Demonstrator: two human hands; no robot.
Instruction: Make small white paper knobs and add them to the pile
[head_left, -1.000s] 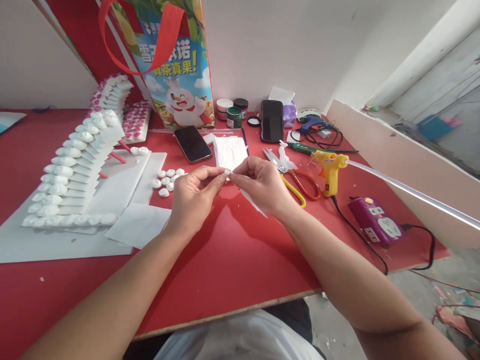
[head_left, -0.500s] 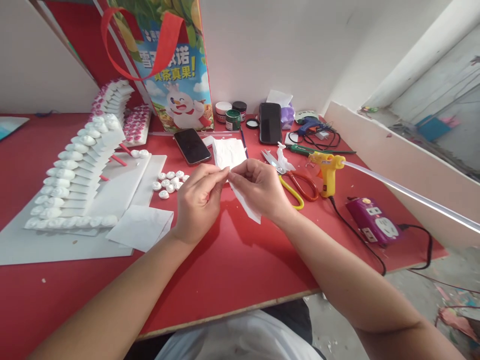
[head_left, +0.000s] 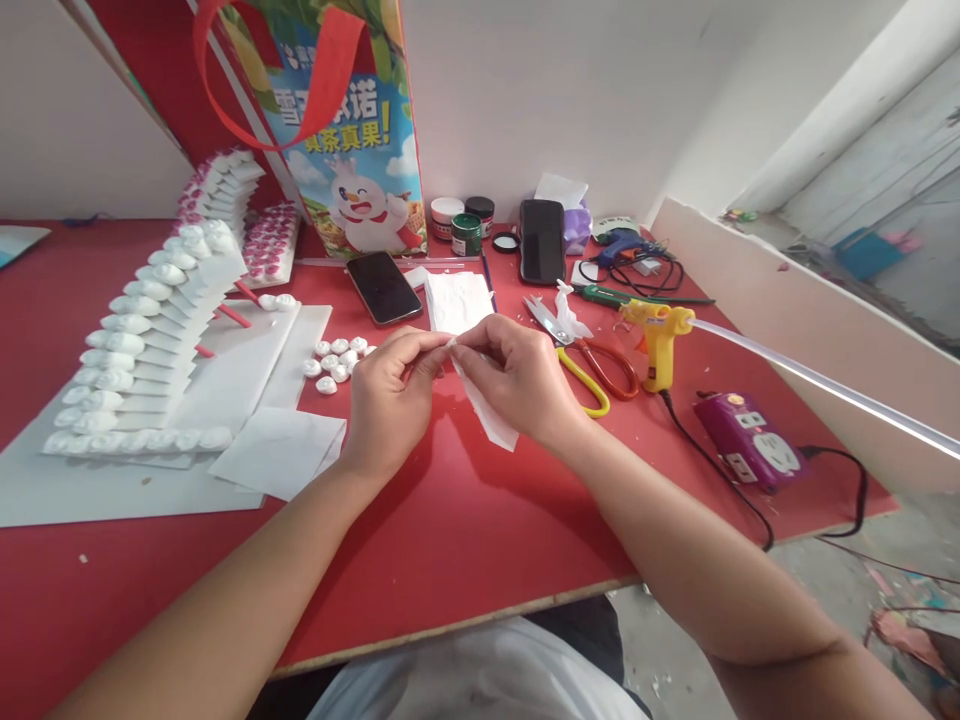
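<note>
A strip of white tissue paper [head_left: 491, 418] hangs down from between my hands, its upper end bunched at my fingertips. My left hand [head_left: 394, 395] pinches that bunched end with thumb and index finger. From the other side my right hand [head_left: 517, 380] grips the strip, its fingertips meeting the left ones. Just beyond them lies a stack of white tissue sheets [head_left: 457, 300]. Several small white rolled paper rosettes [head_left: 340, 368] rest on the red table by my left hand. Scissors [head_left: 581, 360] with yellow and orange handles lie past my right hand.
A curved white model edged with rosettes [head_left: 142, 340] stands on white boards at left. A yellow glue gun [head_left: 660, 345] and a purple power socket [head_left: 754, 440] are at right. Two phones [head_left: 384, 287], paint jars [head_left: 466, 234] and a printed bag [head_left: 352, 150] stand behind.
My fingertips have shifted slightly left and down with the tissue strip, still pinching its end. The view has tilted a little; the other things stay in place.
</note>
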